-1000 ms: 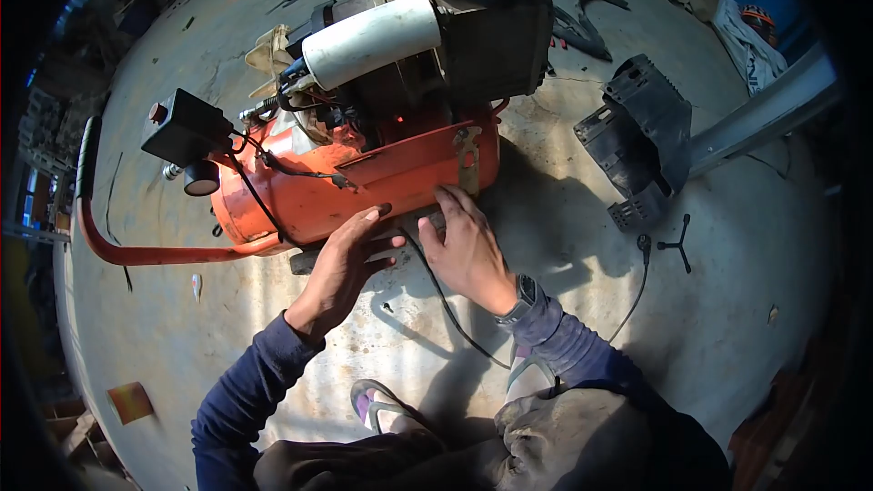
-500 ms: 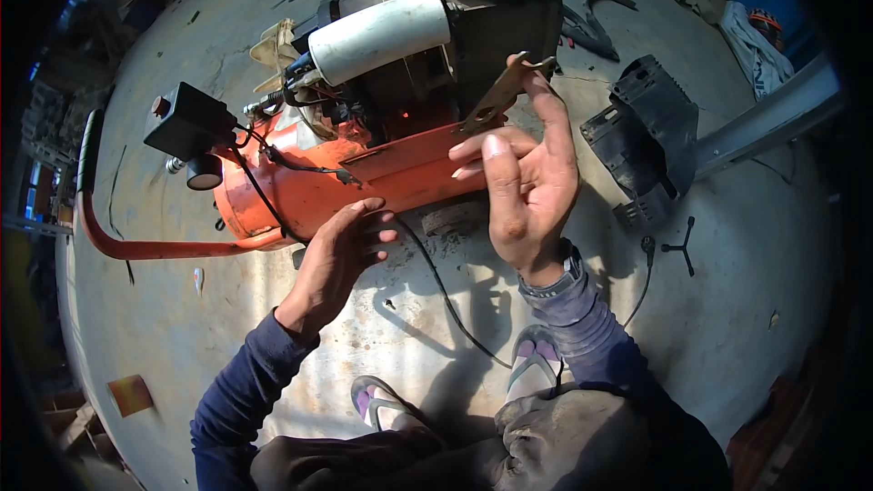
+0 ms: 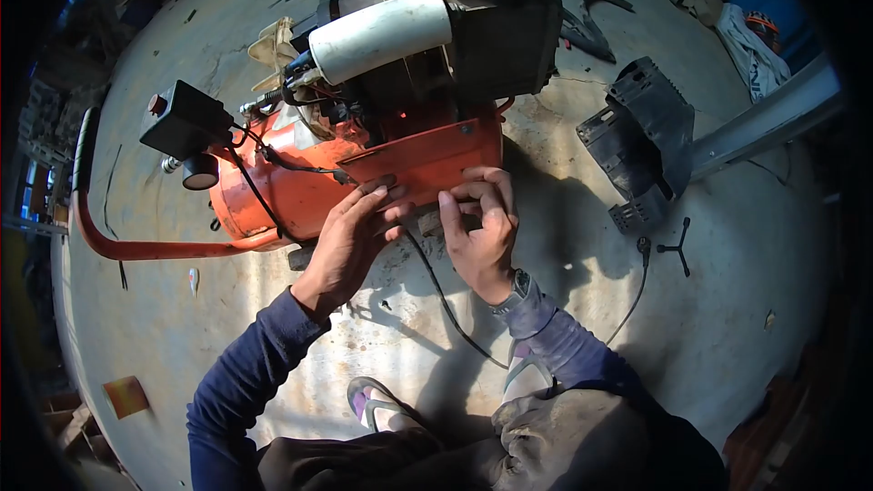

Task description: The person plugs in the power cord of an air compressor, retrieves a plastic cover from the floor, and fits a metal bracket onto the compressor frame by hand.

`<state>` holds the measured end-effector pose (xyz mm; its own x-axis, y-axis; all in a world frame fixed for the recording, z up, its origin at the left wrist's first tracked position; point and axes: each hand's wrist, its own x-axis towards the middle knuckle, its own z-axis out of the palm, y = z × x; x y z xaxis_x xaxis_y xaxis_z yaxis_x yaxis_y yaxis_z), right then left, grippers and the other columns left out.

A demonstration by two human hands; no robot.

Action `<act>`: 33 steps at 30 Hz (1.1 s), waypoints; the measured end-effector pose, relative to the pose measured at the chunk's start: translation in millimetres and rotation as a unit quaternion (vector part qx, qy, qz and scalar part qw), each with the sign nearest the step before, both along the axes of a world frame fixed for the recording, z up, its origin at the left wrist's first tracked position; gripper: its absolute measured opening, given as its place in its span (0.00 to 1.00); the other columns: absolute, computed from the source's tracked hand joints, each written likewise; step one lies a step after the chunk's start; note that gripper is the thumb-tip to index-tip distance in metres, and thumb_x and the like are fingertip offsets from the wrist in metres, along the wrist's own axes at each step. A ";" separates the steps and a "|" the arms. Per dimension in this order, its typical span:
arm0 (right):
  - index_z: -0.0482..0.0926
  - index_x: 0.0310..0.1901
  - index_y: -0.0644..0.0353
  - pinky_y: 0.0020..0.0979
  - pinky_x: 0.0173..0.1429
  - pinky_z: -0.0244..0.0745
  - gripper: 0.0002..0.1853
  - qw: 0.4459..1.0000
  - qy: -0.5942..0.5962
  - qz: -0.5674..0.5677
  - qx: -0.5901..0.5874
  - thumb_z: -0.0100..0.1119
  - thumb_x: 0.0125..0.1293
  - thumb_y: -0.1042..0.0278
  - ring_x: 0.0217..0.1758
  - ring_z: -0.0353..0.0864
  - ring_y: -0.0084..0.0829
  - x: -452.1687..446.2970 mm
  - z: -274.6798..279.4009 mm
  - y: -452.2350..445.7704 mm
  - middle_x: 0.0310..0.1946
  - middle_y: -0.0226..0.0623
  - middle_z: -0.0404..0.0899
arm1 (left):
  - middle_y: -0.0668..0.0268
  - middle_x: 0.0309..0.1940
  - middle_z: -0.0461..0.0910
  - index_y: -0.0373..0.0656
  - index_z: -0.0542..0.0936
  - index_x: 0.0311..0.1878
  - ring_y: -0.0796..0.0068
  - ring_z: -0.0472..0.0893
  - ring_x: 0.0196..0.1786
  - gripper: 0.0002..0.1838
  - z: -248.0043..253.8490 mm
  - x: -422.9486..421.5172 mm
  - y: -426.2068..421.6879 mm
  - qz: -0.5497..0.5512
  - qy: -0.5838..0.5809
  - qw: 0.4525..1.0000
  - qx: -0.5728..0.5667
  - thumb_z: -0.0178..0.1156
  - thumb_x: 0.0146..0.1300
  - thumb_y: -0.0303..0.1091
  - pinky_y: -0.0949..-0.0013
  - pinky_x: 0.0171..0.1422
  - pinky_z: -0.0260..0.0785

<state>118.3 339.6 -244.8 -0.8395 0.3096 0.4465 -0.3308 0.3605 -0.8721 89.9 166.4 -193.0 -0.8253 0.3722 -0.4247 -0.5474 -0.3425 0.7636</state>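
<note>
An orange air compressor tank (image 3: pixel 309 193) lies in front of me, with a long orange flange (image 3: pixel 414 152) along its upper side. My left hand (image 3: pixel 350 235) is at the tank's near lower side, thumb and forefinger pressed together. To its right, my right hand (image 3: pixel 484 241) has its fingers bent in towards the thumb, close to the tank's lower right edge. Whatever either hand grips is hidden by the fingers; the flat metal bracket cannot be made out now. A white cylinder (image 3: pixel 380 35) sits on the machinery above the tank.
A black pressure switch box (image 3: pixel 185 118) and curved orange handle (image 3: pixel 164 250) are on the left. A black plastic cover (image 3: pixel 646 141), three-armed wrench (image 3: pixel 675 247) and plug (image 3: pixel 645 245) lie on the right. A black cable (image 3: pixel 446 300) runs below my hands. A metal post (image 3: pixel 768 118) stands at right.
My right hand has come down and left from beside the machinery, where it held up a flat metal bracket. My left hand has risen slightly, its thumb and forefinger closing together.
</note>
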 end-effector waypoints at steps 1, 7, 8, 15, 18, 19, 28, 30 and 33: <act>0.76 0.43 0.66 0.25 0.35 0.80 0.10 0.983 -0.144 0.011 -0.118 0.60 0.68 0.67 0.34 0.79 0.25 1.4 -1.8 7.2 0.38 0.40 0.79 | 0.67 0.54 0.78 0.42 0.71 0.61 0.77 0.78 0.51 0.18 -0.6 0.8 -2.5 -0.002 -0.015 1.000 0.001 0.51 0.73 0.40 0.71 0.53 0.67; 0.77 0.37 0.66 0.24 0.25 0.76 0.14 0.880 -0.223 0.113 -0.403 0.55 0.73 0.61 0.19 0.73 0.20 -34.6 57.0 30.7 0.24 0.32 0.76 | 0.67 0.50 0.79 0.43 0.72 0.58 0.76 0.79 0.49 0.18 6.7 -0.8 -25.0 0.041 -0.054 0.998 -0.006 0.54 0.70 0.41 0.73 0.50 0.66; 0.78 0.37 0.67 0.24 0.24 0.76 0.15 0.868 -0.214 0.126 -0.430 0.55 0.73 0.60 0.18 0.72 0.21 -37.0 58.9 29.1 0.25 0.33 0.77 | 0.67 0.50 0.79 0.43 0.72 0.58 0.76 0.79 0.49 0.18 7.5 -1.1 -29.5 0.045 -0.054 0.998 -0.007 0.54 0.70 0.41 0.73 0.50 0.66; 0.79 0.34 0.71 0.26 0.25 0.78 0.16 0.947 -0.176 0.101 -0.251 0.56 0.71 0.64 0.19 0.77 0.24 -39.0 59.4 34.1 0.24 0.38 0.80 | 0.68 0.45 0.79 0.43 0.76 0.53 0.77 0.78 0.44 0.16 -2.2 4.4 -53.2 0.027 -0.068 0.997 0.023 0.54 0.70 0.43 0.74 0.48 0.65; 0.79 0.30 0.73 0.27 0.26 0.79 0.16 0.969 -0.181 0.099 -0.139 0.56 0.70 0.66 0.20 0.80 0.25 -40.5 71.9 41.6 0.22 0.40 0.81 | 0.68 0.45 0.80 0.42 0.77 0.52 0.78 0.77 0.43 0.16 -1.8 8.7 -54.7 0.010 -0.074 0.997 0.008 0.54 0.70 0.44 0.74 0.48 0.65; 0.79 0.29 0.73 0.27 0.26 0.80 0.17 0.974 -0.186 0.097 -0.082 0.56 0.70 0.67 0.20 0.81 0.26 -41.1 76.4 43.5 0.22 0.41 0.81 | 0.68 0.44 0.80 0.42 0.77 0.52 0.78 0.77 0.43 0.17 -2.2 10.7 -55.3 0.003 -0.077 0.997 0.000 0.54 0.70 0.44 0.74 0.49 0.65; 0.79 0.28 0.73 0.27 0.27 0.80 0.17 0.976 -0.180 0.045 0.111 0.56 0.69 0.66 0.21 0.81 0.27 -36.2 88.5 35.8 0.21 0.40 0.81 | 0.68 0.43 0.80 0.43 0.77 0.50 0.79 0.77 0.42 0.12 1.7 29.7 -85.7 -0.086 0.015 0.983 -0.159 0.55 0.71 0.39 0.76 0.46 0.67; 0.79 0.30 0.72 0.26 0.27 0.80 0.16 0.980 -0.190 0.051 0.039 0.56 0.70 0.65 0.21 0.81 0.26 -36.4 80.6 36.3 0.22 0.39 0.80 | 0.68 0.42 0.79 0.41 0.75 0.51 0.81 0.77 0.42 0.12 35.9 28.4 -64.9 -0.041 0.233 0.915 -0.326 0.59 0.69 0.35 0.77 0.46 0.67; 0.79 0.34 0.71 0.25 0.27 0.79 0.16 0.969 -0.207 0.074 -0.113 0.55 0.71 0.63 0.22 0.79 0.24 -36.8 69.6 34.0 0.24 0.37 0.80 | 0.68 0.41 0.78 0.38 0.74 0.51 0.82 0.78 0.41 0.15 63.0 9.5 -46.1 0.075 0.426 0.798 -0.421 0.64 0.65 0.33 0.76 0.44 0.69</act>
<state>81.4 373.6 -175.2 -0.9747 0.2233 -0.0032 0.0309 0.1205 -0.9922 99.3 120.3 -130.1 -0.9561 0.1223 0.2663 0.2920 0.4742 0.8306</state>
